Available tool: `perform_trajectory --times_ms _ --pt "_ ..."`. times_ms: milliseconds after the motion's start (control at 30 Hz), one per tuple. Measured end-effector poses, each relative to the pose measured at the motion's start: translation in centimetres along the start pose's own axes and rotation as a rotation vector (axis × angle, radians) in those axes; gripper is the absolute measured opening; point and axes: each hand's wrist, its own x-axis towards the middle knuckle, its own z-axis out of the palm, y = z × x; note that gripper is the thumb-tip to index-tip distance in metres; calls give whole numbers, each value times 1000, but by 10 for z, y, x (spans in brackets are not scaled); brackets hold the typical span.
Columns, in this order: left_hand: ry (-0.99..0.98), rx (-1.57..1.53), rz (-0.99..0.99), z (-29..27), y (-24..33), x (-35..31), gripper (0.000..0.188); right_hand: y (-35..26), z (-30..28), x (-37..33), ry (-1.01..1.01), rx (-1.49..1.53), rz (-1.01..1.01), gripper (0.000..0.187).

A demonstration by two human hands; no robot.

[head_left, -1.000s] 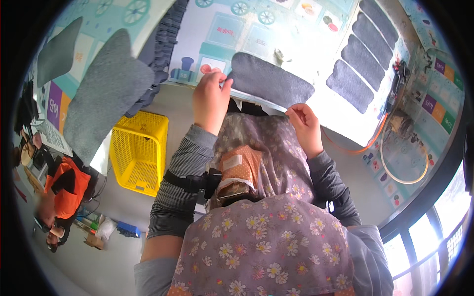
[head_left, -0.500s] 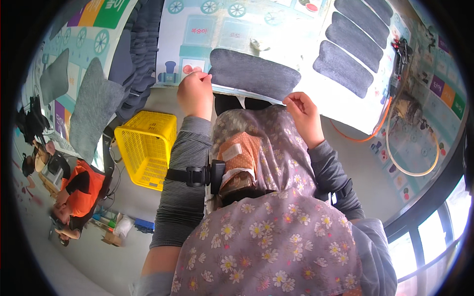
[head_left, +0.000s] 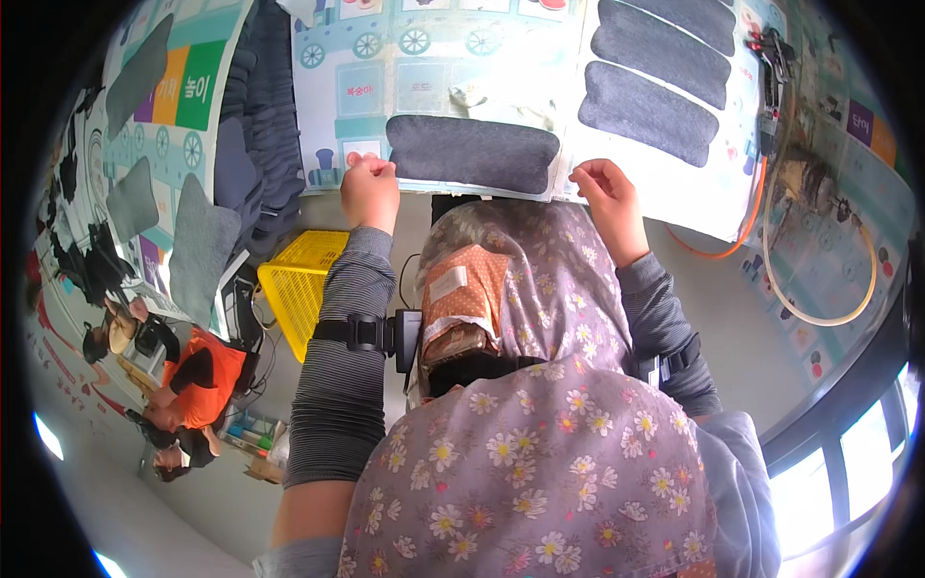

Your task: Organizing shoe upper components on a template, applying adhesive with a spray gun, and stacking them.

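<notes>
A dark grey, felt-like piece with rounded ends lies flat along the near edge of the printed work table. Just left of its end is my left hand, closed, with thumb and fingertips pressed together. My right hand is off the piece's right end, a small gap between them, its fingers curled in against the thumb. Whether either hand pinches something small cannot be made out. Further right, several matching grey pieces lie in a slanting row on the white surface.
Stacked dark pieces stand at the left, beside a board with loose grey pieces. A yellow plastic basket is below, left of my forearm. An orange hose and a pale tube loop at right. A person in orange is at far left.
The whole view has shifted, bringing the table and row of pieces leftward. My right hand now sits further from the grey piece's end. Both hands stay closed.
</notes>
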Motion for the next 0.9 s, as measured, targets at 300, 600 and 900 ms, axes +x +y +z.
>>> perform_trajectory --times_ms 300,600,900 --pt "7 81 93 -8 15 -8 13 11 -6 2 14 -29 12 14" --pt "-15 117 148 -19 16 1 14 18 -3 -4 5 -87 28 15" --pt "-125 304 118 -21 17 11 19 16 -3 -7 21 -112 26 15"
